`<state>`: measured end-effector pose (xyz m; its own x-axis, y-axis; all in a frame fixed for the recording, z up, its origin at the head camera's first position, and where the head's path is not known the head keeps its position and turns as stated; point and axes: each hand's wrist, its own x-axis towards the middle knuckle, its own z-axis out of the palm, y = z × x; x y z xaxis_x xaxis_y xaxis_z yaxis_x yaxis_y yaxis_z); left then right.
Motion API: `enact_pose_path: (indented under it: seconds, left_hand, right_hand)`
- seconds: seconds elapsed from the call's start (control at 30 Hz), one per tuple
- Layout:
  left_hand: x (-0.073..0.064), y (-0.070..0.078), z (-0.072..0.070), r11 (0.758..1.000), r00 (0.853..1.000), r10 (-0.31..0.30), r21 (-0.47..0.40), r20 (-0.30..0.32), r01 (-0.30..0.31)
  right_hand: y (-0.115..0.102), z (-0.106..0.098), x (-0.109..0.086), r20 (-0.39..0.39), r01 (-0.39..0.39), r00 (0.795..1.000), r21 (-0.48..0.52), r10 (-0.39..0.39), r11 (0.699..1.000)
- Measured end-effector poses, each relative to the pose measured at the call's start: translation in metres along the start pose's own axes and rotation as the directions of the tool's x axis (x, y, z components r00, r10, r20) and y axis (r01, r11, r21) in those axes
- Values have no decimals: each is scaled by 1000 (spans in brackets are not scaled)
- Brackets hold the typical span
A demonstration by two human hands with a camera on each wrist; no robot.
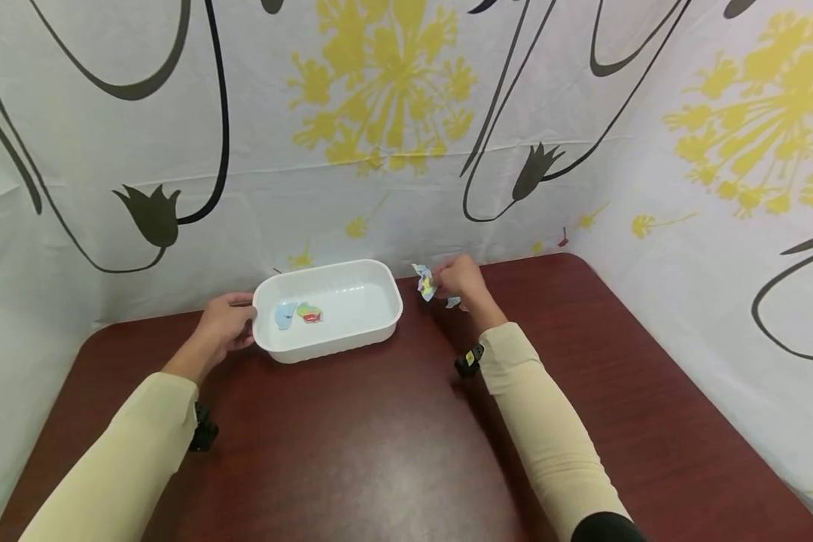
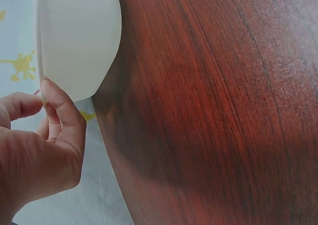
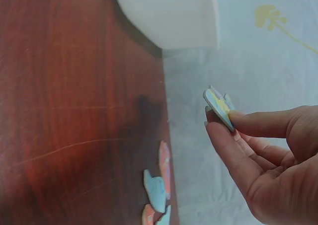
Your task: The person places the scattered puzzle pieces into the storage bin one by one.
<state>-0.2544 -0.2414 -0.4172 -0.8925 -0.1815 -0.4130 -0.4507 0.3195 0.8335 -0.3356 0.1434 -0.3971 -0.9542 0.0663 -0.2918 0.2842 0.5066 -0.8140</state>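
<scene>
A white rectangular plastic tub [image 1: 332, 348] stands at the back of the table. My left hand [image 1: 225, 324] pinches its left rim between thumb and fingers, plainly seen in the left wrist view. Two flat puzzle pieces lie inside the tub: a light blue one [image 1: 284, 315] and a green, yellow and red one [image 1: 309, 312]. Right of the tub, my right hand [image 1: 464, 278] holds a blue and yellow puzzle piece [image 3: 217, 107] raised above the table, pinched by thumb and fingertips. Another piece may be behind it; I cannot tell.
Several loose pieces lie by the table's back edge, among them a blue one [image 3: 156, 192] and a pink one [image 3: 165, 168]. Patterned white cloth [image 1: 379, 196] hangs behind and along the sides of the dark red wooden table [image 1: 352, 429].
</scene>
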Motion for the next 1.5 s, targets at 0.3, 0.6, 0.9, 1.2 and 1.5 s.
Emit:
enact_pose_path:
  seconds: [0.3,0.6,0.9,1.2,1.5]
  left_hand:
    - [-1,-3,0,1000,1000,-8,0,8,8]
    - [-2,-2,1,1000,1000,-18,-3,-1,18]
    - [-1,2,3,1000,1000,-12,-2,3,12]
    - [-3,1,3,1000,1000,-15,-1,8,15]
    - [-4,2,2,1000,1000,-5,-5,8,5]
  right_hand:
    - [-12,7,-5,9,70,997,117,-72,991]
    - [-27,20,-11,18,113,993,114,-116,987]
    - [-33,43,-10,76,158,981,218,-178,963]
    - [-40,70,-12,157,98,977,280,-146,955]
    - [-43,90,-13,192,105,967,298,-167,949]
